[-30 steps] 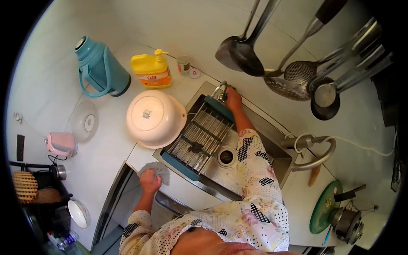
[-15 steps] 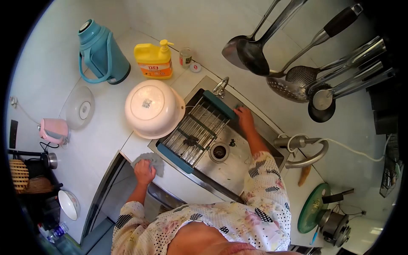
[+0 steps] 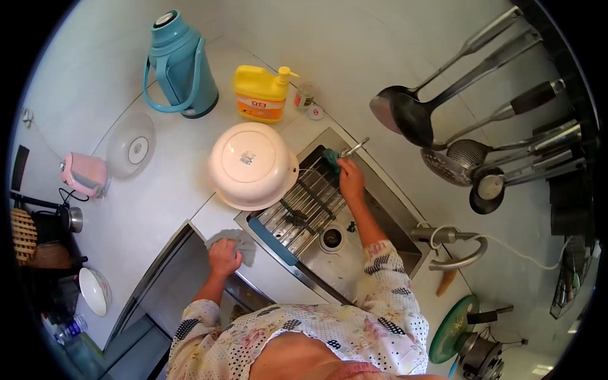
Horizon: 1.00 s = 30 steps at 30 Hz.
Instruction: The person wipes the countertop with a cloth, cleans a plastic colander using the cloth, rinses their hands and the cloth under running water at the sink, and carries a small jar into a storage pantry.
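My left hand (image 3: 225, 256) rests on a grey cloth (image 3: 244, 244) on the counter by the sink's near left corner, fingers curled over it. Across the sink (image 3: 405, 218), my right hand (image 3: 352, 180) is closed at the far end of a metal-barred drying rack (image 3: 272, 239), beside the small faucet (image 3: 354, 147). A dark teal piece shows at its fingertips, partly hidden by them. The rack's near teal end lies along the sink's front edge. An upturned pink basin (image 3: 250, 164) overlaps the rack's left side. Dark scraps lie near the drain (image 3: 332, 239).
A blue thermos (image 3: 183, 73), a yellow pump bottle (image 3: 259, 95) and a glass jar (image 3: 304, 95) stand behind the basin. Ladles (image 3: 411, 117) and skimmers hang at right. A large grey tap (image 3: 453, 247) stands at the sink's right side. A white bowl (image 3: 95, 291) sits at left.
My right hand has moved along the rack's far end towards the small faucet. The far teal bar, broad before, now shows only as a short piece. My left hand stays on the cloth.
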Motion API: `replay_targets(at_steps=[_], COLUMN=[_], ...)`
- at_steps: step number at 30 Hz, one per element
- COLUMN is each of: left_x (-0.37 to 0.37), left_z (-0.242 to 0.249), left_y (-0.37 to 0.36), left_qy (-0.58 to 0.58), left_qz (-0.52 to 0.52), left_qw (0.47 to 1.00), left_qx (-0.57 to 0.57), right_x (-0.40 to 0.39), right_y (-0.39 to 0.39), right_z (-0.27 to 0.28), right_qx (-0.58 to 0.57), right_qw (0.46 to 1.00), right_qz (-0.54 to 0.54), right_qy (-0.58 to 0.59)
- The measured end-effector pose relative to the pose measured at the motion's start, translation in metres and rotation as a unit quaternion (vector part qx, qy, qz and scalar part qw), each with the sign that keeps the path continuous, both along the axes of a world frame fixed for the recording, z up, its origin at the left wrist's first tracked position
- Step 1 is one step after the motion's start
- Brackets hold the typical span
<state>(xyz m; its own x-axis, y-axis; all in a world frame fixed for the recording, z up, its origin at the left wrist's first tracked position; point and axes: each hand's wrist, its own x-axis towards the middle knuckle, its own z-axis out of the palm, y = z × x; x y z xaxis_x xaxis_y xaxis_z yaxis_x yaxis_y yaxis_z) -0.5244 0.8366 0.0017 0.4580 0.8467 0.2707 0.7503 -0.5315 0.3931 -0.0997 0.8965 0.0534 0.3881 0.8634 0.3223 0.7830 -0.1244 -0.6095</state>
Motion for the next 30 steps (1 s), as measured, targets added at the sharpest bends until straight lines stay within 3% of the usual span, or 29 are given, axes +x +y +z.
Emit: replay_targets(at_steps=[3,5,8,11,14,21,25,30], left_x=[0.000,0.002,0.001,0.002,-0.001,0.004,0.004,0.004], left_z=[0.000,0.002,0.002,0.001,-0.001,0.006,0.005,0.003], left_y=[0.000,0.002,0.001,0.003,0.003,0.002,0.002,0.001], left_qy=[0.013,0.001,-0.001,-0.005,-0.018,-0.002,0.005,0.006], left_qz=[0.005,0.002,-0.003,-0.006,-0.018,-0.006,-0.004,-0.003], left_qw=[1.000,1.000,1.000,1.000,1.000,1.000,1.000,1.000], left_qx=[-0.007,0.004,0.003,0.001,0.008,0.027,0.024,0.026], right_x=[0.007,0.022,0.042,0.040,0.024,-0.019,-0.044,-0.044], right_y=[0.075,0.116,0.145,0.151,0.151,0.114,0.084,0.065], right_z=[-0.016,-0.024,-0.046,-0.081,-0.069,-0.072,-0.072,-0.061], right_qx=[0.051,0.067,-0.031,0.033,0.003,0.004,0.056,0.011], right_qw=[0.989,0.986,0.979,0.961,0.991,0.978,0.983,0.983], right_qz=[0.002,-0.013,-0.129,-0.153,0.021,0.181,0.175,0.183], right_qy=[-0.141,-0.152,-0.154,-0.227,-0.133,-0.102,-0.026,-0.014])
